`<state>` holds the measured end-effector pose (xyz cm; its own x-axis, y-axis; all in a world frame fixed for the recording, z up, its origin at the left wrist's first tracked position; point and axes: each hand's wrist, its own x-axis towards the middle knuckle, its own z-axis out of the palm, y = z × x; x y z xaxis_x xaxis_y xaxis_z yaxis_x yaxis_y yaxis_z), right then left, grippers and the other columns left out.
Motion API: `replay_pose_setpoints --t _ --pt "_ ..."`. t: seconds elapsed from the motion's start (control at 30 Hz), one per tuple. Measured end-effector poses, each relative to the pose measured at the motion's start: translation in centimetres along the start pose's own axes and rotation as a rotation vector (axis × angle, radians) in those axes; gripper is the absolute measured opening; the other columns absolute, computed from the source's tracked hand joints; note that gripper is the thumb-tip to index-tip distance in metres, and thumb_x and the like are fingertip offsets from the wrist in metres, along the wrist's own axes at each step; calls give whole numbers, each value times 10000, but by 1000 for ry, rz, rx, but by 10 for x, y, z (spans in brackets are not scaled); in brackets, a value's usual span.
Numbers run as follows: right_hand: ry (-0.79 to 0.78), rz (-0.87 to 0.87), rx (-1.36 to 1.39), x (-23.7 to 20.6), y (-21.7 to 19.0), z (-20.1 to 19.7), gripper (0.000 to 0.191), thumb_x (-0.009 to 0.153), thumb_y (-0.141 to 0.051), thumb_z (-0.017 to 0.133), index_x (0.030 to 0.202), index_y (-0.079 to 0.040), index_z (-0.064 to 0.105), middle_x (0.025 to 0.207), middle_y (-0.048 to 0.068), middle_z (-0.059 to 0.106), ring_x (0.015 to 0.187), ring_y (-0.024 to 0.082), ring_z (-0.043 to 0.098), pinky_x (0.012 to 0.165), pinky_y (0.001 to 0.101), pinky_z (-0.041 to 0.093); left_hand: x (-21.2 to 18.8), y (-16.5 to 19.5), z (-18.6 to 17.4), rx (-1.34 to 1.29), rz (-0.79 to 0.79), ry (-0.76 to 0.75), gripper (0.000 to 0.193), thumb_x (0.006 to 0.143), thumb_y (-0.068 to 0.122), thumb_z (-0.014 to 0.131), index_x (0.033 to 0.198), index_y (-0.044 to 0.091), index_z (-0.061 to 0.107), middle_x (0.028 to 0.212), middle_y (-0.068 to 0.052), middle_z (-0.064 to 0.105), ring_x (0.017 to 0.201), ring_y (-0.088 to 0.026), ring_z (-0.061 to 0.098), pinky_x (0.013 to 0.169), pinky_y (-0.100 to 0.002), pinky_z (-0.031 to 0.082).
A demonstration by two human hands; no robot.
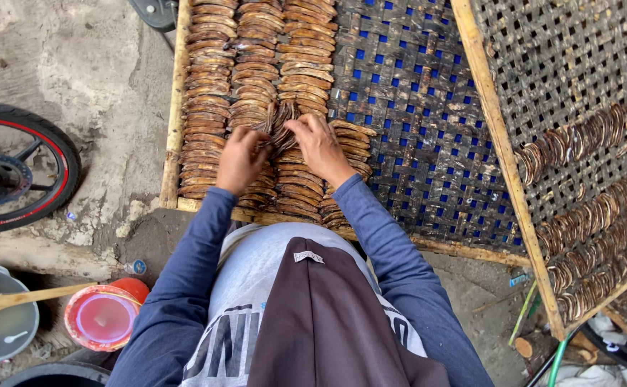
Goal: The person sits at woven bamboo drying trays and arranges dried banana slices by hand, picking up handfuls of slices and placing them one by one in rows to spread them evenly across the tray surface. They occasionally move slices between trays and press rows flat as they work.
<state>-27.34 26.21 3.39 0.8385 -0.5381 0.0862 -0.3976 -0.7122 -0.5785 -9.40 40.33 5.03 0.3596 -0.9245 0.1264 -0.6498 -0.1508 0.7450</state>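
Both hands meet over a bunch of dark brown dried banana slices (pixel 282 127) on the woven bamboo drying tray (pixel 413 107). The left hand (pixel 240 159) is curled around slices, its fingertips hidden among them; the right hand (pixel 320 147) pinches the bunch from above. Rows of the same slices fill the tray toward 11 o'clock. A second slatted tray (pixel 578 64) overlaps at 2 o'clock, cut off by the frame. A black motorcycle wheel with a red stripe (pixel 12 172) sits at 9 o'clock, a pink plastic bowl (pixel 102 317) at 8.

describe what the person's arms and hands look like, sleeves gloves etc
Both arms wear long dark blue sleeves ending at the wrists, slightly creased. The left hand and right hand are bare: no gloves, and no rings, watch or bracelets visible.
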Motion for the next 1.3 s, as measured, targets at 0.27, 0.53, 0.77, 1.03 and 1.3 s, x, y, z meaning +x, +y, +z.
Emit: replay_pose_setpoints --t 0.27,0.53,0.77,1.03,1.3 --pt "32 -65 -288 28 9 -6 274 899 44 630 1129 -94 686 1108 121 564 1087 310 597 937 456 507 13 5 11 178 205 -20 250 939 104 714 1187 110 680 1052 -119 622 951 -324 639 801 -448 541" --pt "24 206 394 7 -14 -21 323 907 43 605 1223 -20 575 1187 109 469 1006 215 642 871 345 608 34 36 19 -87 174 24 252 965 134 715 1175 41 613 1071 -150 635 926 -373 666 812 -462 559" --pt "235 -121 -188 -7 16 -77 318 769 -171 809 970 -148 563 1124 81 522 1024 260 628 877 400 583 60 73 21 -136 267 -172 161 952 77 695 1089 61 611 1037 -151 626 859 -374 669 725 -458 561" --pt "66 468 811 -36 78 -101 169 980 -92 669 1072 -79 527 1003 34 654 809 134 695 692 305 615 94 75 66 46 369 -144 137 953 69 671 1083 104 644 990 -104 621 847 -327 673 704 -437 565" --pt "366 349 354 -55 112 -65 78 931 3 688 996 -28 655 1007 98 654 892 204 673 779 352 567 91 38 114 391 435 -158 164 935 148 627 1078 152 708 1040 -56 649 983 -259 626 846 -401 514"
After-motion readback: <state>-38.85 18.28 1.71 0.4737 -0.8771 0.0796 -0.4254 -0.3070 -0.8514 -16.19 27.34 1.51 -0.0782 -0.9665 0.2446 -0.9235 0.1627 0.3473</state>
